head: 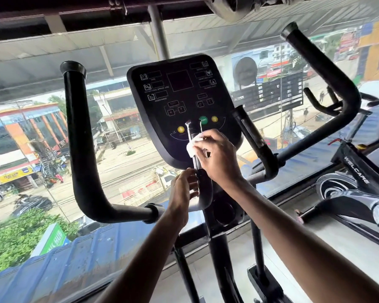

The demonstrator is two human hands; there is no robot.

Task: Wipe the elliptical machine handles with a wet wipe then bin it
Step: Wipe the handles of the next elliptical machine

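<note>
Two bare forearms enter from the lower edge, the left forearm (144, 259) rising from lower centre and the right forearm (293, 237) from the lower right corner, and they converge on the middle of an elliptical machine. The right hand (217, 158) is curled round a crumpled white wet wipe (192, 146) and presses it against the inner left handle (195, 131), a short upright grip with bright metal sensor plates that stands in front of the lower edge of the console. The left hand (183, 189) sits just below the right. Its fingers wrap the grey lower bend of the same handle, touching it where it curves toward the central post. The console (184, 88) is a black panel with unlit display windows, two yellow buttons and one green button. The inner right handle (253, 136), black and tilted outward, stands beside the console, apart from both hands. The long left swing handle (73, 138) and right swing handle (322, 62), both black with capped ends, flank the console, and neither hand is on them. At far right stands a black spin bike (359, 171) lettered WELCARE. Beyond the machine a large window (31, 62) overlooks a street (123, 158) with shopfronts and trees.
</note>
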